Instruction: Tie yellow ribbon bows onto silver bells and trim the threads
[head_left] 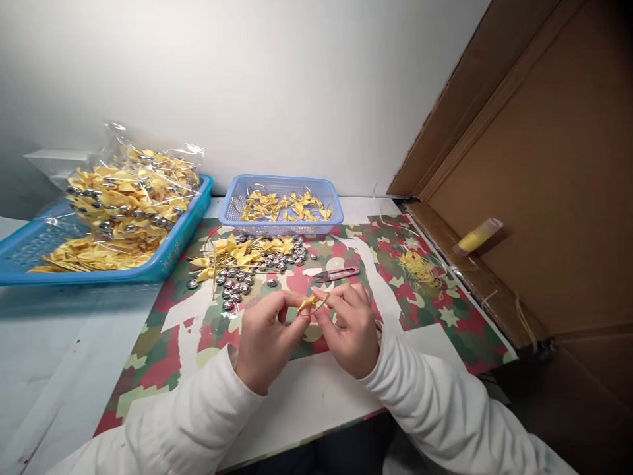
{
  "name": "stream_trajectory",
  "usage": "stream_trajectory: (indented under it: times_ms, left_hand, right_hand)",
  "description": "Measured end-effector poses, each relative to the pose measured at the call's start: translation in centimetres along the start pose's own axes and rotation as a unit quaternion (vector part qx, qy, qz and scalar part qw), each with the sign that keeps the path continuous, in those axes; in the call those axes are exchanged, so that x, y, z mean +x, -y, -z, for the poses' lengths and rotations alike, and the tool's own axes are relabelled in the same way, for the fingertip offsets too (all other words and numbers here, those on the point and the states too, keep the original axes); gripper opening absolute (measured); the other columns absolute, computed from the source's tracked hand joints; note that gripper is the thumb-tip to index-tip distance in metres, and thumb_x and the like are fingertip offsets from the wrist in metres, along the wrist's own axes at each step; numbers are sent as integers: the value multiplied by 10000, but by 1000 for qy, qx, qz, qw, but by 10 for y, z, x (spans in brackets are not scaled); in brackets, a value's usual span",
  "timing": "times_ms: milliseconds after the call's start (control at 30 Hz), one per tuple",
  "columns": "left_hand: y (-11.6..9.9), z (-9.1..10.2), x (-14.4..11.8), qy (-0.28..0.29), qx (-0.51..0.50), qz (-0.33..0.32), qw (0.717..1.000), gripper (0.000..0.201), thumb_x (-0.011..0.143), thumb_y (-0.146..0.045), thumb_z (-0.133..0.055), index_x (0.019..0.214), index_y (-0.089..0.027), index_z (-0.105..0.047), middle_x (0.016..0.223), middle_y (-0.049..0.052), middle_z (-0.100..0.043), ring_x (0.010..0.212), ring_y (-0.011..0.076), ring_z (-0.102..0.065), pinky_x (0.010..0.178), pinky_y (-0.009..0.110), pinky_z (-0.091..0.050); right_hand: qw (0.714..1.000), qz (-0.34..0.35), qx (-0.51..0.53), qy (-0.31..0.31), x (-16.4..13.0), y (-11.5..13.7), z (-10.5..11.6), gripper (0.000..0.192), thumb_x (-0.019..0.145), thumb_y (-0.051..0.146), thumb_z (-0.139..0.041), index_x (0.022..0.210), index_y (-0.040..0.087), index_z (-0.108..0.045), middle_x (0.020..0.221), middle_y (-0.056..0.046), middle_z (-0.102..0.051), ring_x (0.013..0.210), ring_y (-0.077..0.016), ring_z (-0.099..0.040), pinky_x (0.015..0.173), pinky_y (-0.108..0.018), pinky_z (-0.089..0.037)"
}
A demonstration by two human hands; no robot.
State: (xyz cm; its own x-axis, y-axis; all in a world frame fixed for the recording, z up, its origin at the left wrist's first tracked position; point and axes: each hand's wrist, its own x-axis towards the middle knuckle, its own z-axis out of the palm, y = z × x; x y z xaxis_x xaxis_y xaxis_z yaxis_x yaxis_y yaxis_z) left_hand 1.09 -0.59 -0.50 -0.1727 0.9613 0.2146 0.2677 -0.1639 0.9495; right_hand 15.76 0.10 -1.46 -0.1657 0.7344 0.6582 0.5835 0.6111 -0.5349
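Observation:
Between my two hands is a yellow ribbon bow (307,304) with a thin gold cord (320,306) looping from it. My left hand (270,336) pinches the bow between thumb and forefinger. The fingertips of my right hand (350,326) are closed on the cord at the bow's right side. Just beyond my hands lie pink-handled thread snips (336,274). Silver bells (237,288) are scattered to the left of them, beside a heap of yellow bows (242,251) with gold cords.
A blue basket (281,227) with finished-looking yellow bows stands at the back. At left, a larger blue basket (184,227) holds more bows and a filled clear bag (128,191). Yellow thread scraps (420,269) lie at right, near a cardboard wall (544,165) with a yellow tube (478,236).

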Motion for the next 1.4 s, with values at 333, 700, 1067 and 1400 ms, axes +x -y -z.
stream_trajectory:
  times_ms: [333, 700, 1067, 1400]
  left_hand:
    - [0, -4, 7, 45, -67, 108, 991, 119, 663, -280, -736, 599, -206, -667, 499, -17, -567, 450, 110, -408, 453, 231, -307]
    - [4, -4, 12, 67, -136, 181, 972, 305, 647, -421, -758, 620, -155, -612, 530, -11, -610, 435, 84, -481, 402, 182, -347]
    - [11, -6, 10, 94, -111, 199, 969, 291, 685, -387, -735, 628, -165, -556, 519, -9, -604, 414, 92, -495, 385, 192, -378]
    - [5, -3, 13, 111, -143, 198, 963, 282, 728, -422, -700, 724, -169, -576, 559, -55, -523, 458, 72, -447, 424, 182, -379]
  right_hand:
    - [997, 1, 60, -50, 3, -3, 2, 172, 901, 144, -541, 861, 229, -686, 777, -28, -511, 765, -174, -483, 704, -333, -407]
    - [962, -39, 271, 8, 8, -6, 3, 103, 933, 210, -543, 864, 228, -617, 901, -38, -684, 896, -183, -637, 821, -371, -506]
    - [913, -75, 338, -215, 23, -18, 30, 58, 951, 248, -522, 899, 235, -545, 606, 47, -559, 562, -120, -557, 590, -276, -483]
    - [923, -72, 375, 42, 5, -14, 26, 151, 991, 336, -446, 962, 262, -575, 674, 22, -524, 561, -108, -475, 527, -249, -412]
